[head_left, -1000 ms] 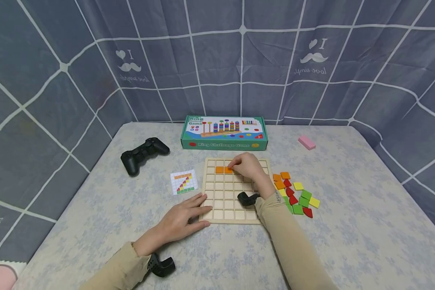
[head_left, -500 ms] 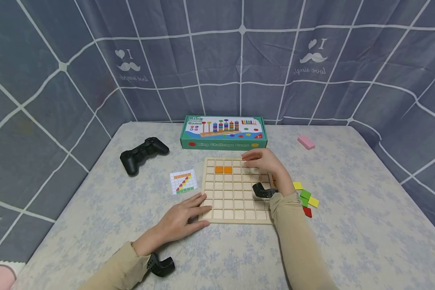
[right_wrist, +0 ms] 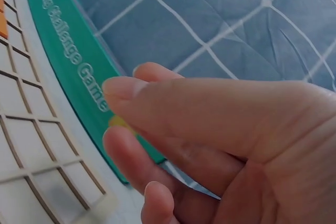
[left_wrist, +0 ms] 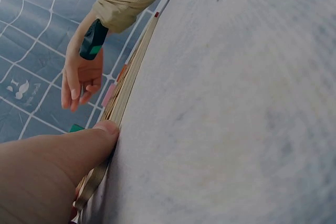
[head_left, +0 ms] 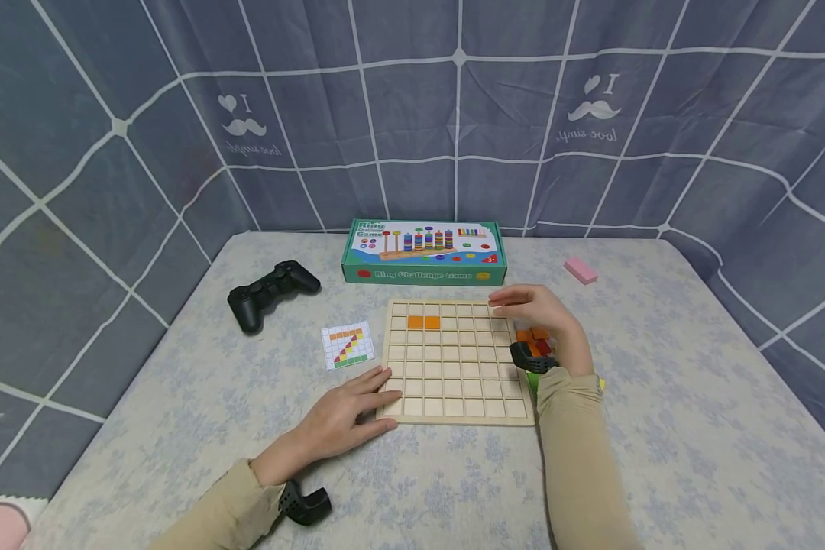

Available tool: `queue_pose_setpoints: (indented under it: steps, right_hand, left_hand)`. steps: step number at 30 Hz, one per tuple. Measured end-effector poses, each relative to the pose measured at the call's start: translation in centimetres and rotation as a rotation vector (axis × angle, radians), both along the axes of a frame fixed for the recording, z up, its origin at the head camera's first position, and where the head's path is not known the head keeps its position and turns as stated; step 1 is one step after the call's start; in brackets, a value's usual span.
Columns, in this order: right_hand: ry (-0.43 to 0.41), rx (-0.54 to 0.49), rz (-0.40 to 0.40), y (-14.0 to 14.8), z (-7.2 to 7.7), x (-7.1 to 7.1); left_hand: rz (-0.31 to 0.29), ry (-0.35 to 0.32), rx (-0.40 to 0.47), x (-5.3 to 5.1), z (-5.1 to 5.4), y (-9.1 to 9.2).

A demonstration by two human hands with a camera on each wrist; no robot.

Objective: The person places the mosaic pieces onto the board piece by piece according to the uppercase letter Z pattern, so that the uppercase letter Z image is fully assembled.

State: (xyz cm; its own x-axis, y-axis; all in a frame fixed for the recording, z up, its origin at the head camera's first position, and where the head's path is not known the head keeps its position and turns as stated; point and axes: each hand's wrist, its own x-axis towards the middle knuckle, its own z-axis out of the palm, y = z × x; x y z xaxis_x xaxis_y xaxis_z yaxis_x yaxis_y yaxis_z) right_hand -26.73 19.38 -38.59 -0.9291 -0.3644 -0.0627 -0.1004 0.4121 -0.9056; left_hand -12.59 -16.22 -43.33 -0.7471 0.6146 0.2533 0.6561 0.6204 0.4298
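A wooden grid board (head_left: 454,367) lies flat on the table, with two orange square tiles (head_left: 424,322) side by side in its second row from the back. My left hand (head_left: 347,412) rests at the board's left edge, fingers spread over the rim and thumb at the front corner. Over the board's back right corner hovers my right hand (head_left: 539,309), fingers loosely bent and holding nothing in the right wrist view. Beside the board's right edge lie loose orange tiles (head_left: 525,336) and red ones (head_left: 542,347), partly hidden by the right wrist. A pattern card (head_left: 348,345) lies left of the board.
Behind the board stands a green game box (head_left: 424,253). A black game controller (head_left: 273,294) sits at the back left, and a pink block (head_left: 580,270) at the back right. Green tiles (head_left: 532,380) show partly beneath the right forearm. A grid-patterned curtain (head_left: 412,114) surrounds the table.
My right hand has left the orange tile in the second row and moved right, off the grid's middle to its back right corner. The left hand stays in place.
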Motion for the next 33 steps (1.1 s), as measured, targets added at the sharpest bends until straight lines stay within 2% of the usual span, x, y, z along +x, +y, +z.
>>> queue_pose_setpoints:
  steps: [7,10,14,20,33]
  right_hand:
    - [-0.039,-0.011,-0.027,1.5,0.2,0.6]
    - [-0.027,-0.006,-0.036,2.0,0.1,0.8]
    - [-0.022,0.008,-0.066,2.7,-0.2,0.8]
    - [-0.064,0.021,-0.116,3.5,-0.4,1.0]
    - [-0.103,0.060,-0.125,4.6,-1.0,1.1]
  left_hand:
    - [-0.003,-0.014,-0.001,0.0,0.1,0.0]
    - [-0.003,-0.013,-0.003,0.0,0.1,0.0]
    - [-0.003,-0.006,0.004,0.0,0.0,0.0]
    - [-0.003,0.003,0.016,0.0,-0.1,-0.1]
    - [0.001,-0.017,0.008,0.1,0.1,-0.1]
